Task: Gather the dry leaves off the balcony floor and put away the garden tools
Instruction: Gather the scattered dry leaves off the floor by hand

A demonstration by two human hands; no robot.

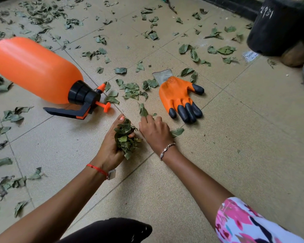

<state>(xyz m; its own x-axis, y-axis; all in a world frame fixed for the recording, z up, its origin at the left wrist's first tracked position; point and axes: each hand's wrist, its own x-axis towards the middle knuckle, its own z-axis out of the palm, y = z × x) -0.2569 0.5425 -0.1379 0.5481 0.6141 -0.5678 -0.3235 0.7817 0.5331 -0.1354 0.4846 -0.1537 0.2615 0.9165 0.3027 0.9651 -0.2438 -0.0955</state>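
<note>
Beige tiles make up the balcony floor [235,137], and dry leaves [132,90] lie scattered over most of it, thickest toward the far left, while the patch at the near right is almost bare. An orange sprayer [37,69] lies on its side to the left. Its long axis runs from the far left down to the near right, with the black head and nozzle pointing at the leaves in the middle and the handle resting on the tiles. A glove [178,95] lies flat just right of that cluster, with its grey cuff away from the person, its black fingertips toward them and its thumb out to the right. A black pot [279,27] stands at the far right, well apart from both.

The hands work side by side between sprayer and glove, near each other but apart. The left hand [111,144] grips a bunch [125,137] of leaves, fingers curled round it. The right hand [155,131] lies palm down with loose fingers, its fingertips touching the near end of a leaf [143,111] that points away from the person.
</note>
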